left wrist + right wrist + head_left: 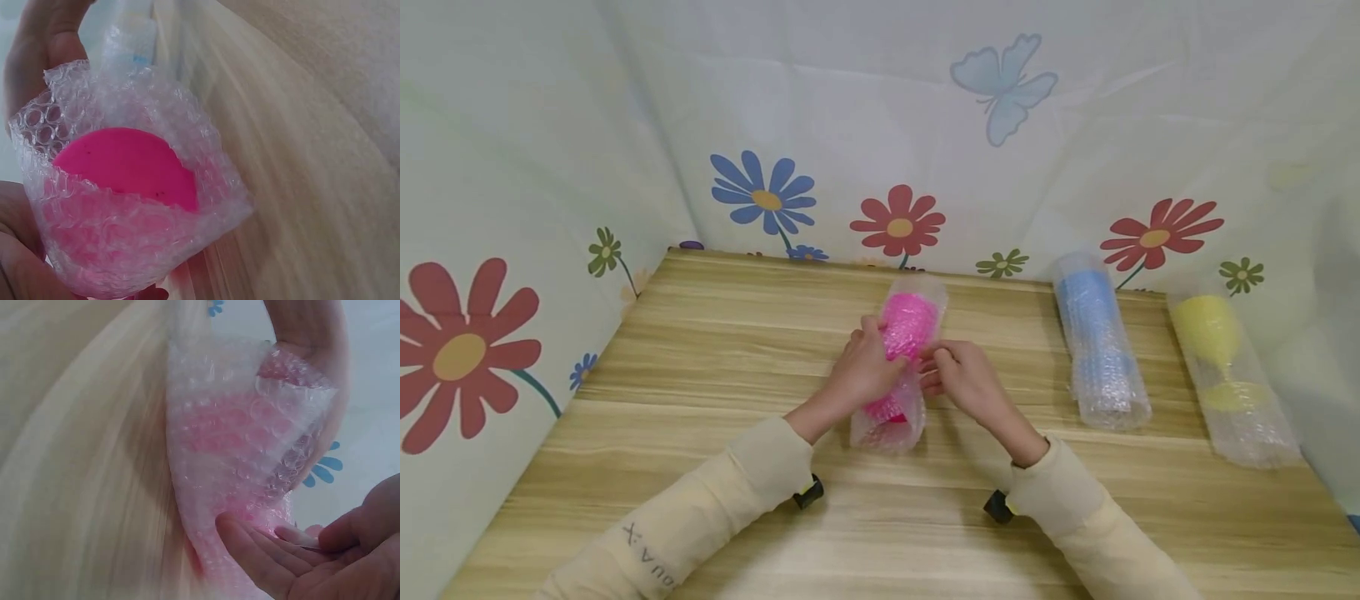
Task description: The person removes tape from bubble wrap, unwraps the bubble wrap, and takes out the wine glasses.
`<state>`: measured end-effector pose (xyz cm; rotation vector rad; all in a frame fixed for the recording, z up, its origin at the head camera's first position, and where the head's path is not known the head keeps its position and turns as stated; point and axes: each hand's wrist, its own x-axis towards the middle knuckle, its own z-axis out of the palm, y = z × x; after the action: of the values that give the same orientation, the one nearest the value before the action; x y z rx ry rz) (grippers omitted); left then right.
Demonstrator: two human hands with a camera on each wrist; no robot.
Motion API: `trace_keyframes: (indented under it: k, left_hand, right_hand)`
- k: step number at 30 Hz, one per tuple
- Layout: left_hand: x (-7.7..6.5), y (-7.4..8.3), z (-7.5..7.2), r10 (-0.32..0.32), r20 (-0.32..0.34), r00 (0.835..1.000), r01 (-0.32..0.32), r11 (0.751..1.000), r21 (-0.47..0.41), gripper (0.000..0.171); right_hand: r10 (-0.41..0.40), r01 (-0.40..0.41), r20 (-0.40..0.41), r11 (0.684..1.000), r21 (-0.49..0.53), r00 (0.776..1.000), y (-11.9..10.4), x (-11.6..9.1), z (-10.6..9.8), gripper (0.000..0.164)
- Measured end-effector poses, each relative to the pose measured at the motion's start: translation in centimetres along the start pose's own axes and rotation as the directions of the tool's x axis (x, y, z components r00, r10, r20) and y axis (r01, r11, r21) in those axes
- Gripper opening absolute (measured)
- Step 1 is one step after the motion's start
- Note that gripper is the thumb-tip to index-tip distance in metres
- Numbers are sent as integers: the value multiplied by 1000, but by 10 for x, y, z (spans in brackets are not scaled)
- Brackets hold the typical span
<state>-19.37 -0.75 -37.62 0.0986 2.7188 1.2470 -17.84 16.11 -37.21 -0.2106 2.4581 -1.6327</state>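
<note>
A pink goblet-like thing (910,323) lies wrapped in clear bubble wrap (887,440) near the middle of the wooden table. My left hand (867,367) grips the bundle from its left side, thumb across the top. In the left wrist view, the flat round pink end (128,164) shows through the open end of the wrap. At the bundle's right side my right hand (962,377) has thumb and fingers close together at the wrap's edge, pinching it. The right wrist view shows the right fingers (259,556) right against the bubble wrap (219,462).
To the right lie a blue thing in bubble wrap (1097,333) and, farther right, a yellow goblet in bubble wrap (1212,327). A flower-printed cloth (842,108) stands along the back and sides of the wooden table (730,325).
</note>
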Motion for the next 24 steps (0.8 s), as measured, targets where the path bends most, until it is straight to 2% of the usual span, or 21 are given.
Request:
trace_keyframes:
  k: [4, 8, 12, 16, 20, 24]
  left_hand:
    - [2, 0, 1, -13, -10, 1000, 13, 1000, 27, 64]
    - [4, 1, 2, 16, -28, 999, -13, 995, 103, 61]
    - [6, 2, 1, 38, -47, 998, -29, 986, 162, 57]
    - [7, 2, 1, 23, -51, 998, -16, 991, 134, 66]
    - [6, 3, 2, 16, -52, 999, -9, 992, 123, 72]
    - [6, 1, 3, 38, -48, 998, -31, 988, 150, 68]
  right_hand:
    - [42, -47, 27, 978, 203, 999, 5, -5, -5, 45]
    - [70, -89, 67, 930, 356, 995, 7, -11, -9, 46]
    - [94, -133, 107, 874, 467, 990, 8, -16, -12, 47]
    - [111, -159, 122, 834, 528, 986, 10, -22, -16, 48]
    - [122, -164, 114, 823, 543, 986, 11, -29, -19, 49]
    - [129, -158, 91, 819, 552, 987, 12, -35, -22, 50]
